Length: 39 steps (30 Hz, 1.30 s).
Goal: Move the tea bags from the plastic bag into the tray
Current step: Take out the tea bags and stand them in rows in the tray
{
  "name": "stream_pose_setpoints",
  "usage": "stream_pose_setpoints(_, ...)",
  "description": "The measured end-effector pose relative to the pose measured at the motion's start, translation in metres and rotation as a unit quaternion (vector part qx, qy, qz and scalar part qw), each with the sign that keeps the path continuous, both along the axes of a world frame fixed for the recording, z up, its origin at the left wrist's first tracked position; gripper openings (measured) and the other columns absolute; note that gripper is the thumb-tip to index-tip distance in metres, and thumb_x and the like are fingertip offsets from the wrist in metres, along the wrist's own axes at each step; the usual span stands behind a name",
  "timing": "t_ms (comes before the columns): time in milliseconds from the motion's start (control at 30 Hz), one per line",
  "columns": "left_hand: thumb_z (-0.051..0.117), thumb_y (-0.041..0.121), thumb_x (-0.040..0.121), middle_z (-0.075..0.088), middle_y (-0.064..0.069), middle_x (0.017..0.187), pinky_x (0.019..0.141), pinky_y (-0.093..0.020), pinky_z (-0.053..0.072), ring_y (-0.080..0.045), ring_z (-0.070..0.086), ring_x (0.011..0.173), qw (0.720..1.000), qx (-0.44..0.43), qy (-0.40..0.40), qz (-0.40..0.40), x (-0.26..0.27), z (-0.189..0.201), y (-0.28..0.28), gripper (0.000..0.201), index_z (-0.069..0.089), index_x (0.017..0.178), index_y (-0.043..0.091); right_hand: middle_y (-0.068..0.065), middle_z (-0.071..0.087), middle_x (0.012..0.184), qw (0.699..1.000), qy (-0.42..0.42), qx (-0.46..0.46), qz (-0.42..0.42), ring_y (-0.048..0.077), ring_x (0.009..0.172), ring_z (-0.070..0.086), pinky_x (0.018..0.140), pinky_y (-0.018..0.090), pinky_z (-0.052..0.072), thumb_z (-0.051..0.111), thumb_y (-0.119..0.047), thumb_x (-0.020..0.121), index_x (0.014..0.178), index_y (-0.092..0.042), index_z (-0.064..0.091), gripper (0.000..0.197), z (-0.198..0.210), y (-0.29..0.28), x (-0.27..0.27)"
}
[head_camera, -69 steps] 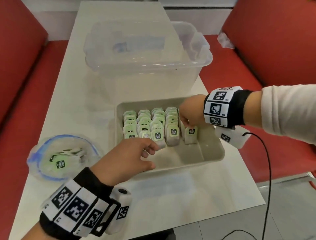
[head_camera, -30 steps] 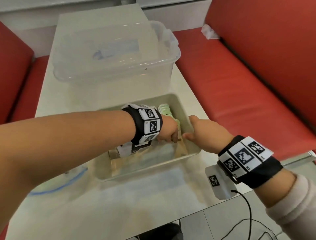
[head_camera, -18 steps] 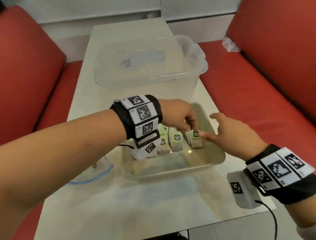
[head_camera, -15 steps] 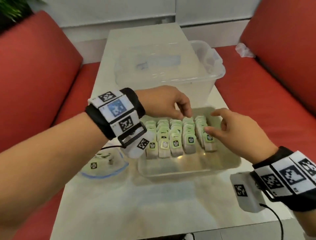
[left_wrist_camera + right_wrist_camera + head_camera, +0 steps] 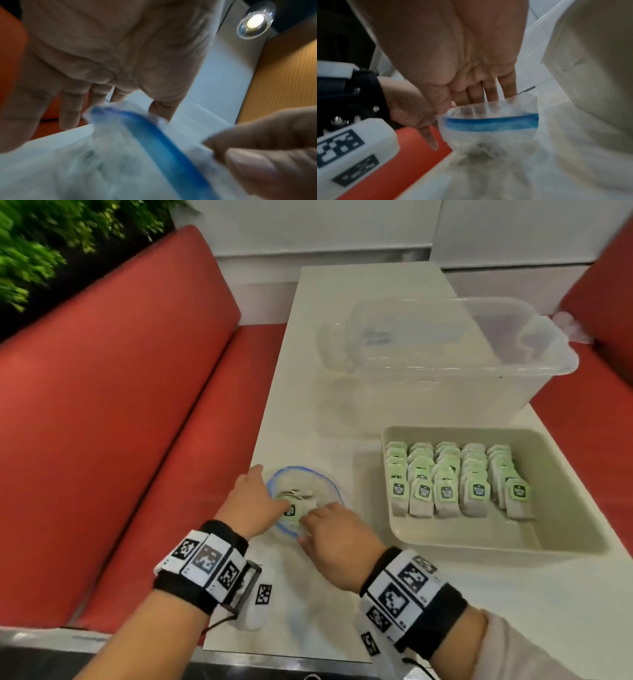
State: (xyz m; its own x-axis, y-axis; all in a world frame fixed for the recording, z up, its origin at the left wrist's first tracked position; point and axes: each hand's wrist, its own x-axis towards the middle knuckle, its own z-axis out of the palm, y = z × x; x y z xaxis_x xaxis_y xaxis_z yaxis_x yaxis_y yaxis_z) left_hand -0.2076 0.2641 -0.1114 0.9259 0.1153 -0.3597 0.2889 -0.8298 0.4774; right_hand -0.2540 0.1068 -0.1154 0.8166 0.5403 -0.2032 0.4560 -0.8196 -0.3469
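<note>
Both hands at the clear plastic bag with a blue zip rim (image 5: 305,474), which lies open on the white tabletop (image 5: 479,611) near its left edge, left of the tray. Left hand (image 5: 251,501) is at the bag's left rim, fingers reaching down at the opening; whether they actually pinch the plastic, cannot tell, the wrist views are blurred. Right hand (image 5: 334,537) comes in from the near side, fingers straight and dipped past the blue rim into the bag, not closed round anything visible. Green-tagged tea bags (image 5: 294,510) with loose strings remain inside the bag, between the two hands. Beige rectangular plastic tray (image 5: 513,542) sits to the right, holding five rows of green-tagged tea bags standing on edge (image 5: 455,481); its right and near parts bare. Large clear plastic storage bin (image 5: 445,354) behind the tray. Red bench seat (image 5: 120,388) left of the table.
</note>
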Motion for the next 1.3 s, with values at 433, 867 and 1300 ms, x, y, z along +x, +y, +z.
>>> stream_pose_setpoints(433, 0.046, 0.008, 0.085, 0.062, -0.012, 0.105, 0.077, -0.033, 0.047, -0.030, 0.059, 0.093, 0.998, -0.036, -0.033, -0.041, -0.007, -0.024, 0.013, 0.027, 0.048, 0.112, 0.009, 0.009, 0.063, 0.112, 0.987, -0.038, -0.066, -0.138, 0.027, 0.104, 0.061, 0.080, 0.032, 0.046, 0.051, -0.015, 0.092, 0.112, -0.011, 0.058, 0.022, -0.005, 0.061, 0.049)
stream_pose_setpoints(867, 0.047, 0.011, 0.088, 0.060, -0.015, 0.106, 0.072, -0.034, 0.050, -0.029, 0.057, 0.080, 0.999, -0.008, -0.034, -0.033, 0.010, -0.031, 0.019, 0.028, 0.046, 0.116, 0.009, 0.007, 0.039, 0.100, 0.980, -0.073, 0.064, -0.174, 0.028, 0.078, 0.054, 0.065, 0.032, 0.036, 0.045, -0.006, 0.092, 0.108, -0.006, 0.054, 0.018, 0.002, 0.046, 0.047)
stream_pose_setpoints(1300, 0.050, 0.023, 0.095, 0.069, -0.005, 0.103, 0.082, -0.038, 0.055, -0.022, 0.066, 0.098, 0.893, -0.434, -0.119, -0.008, -0.002, 0.026, -0.018, 0.016, 0.062, 0.105, 0.019, -0.003, 0.061, 0.072, 0.820, -0.002, 0.462, -0.339, 0.012, 0.068, 0.055, 0.064, 0.022, 0.043, 0.060, -0.016, 0.088, 0.080, -0.018, 0.062, 0.009, 0.036, 0.017, 0.051)
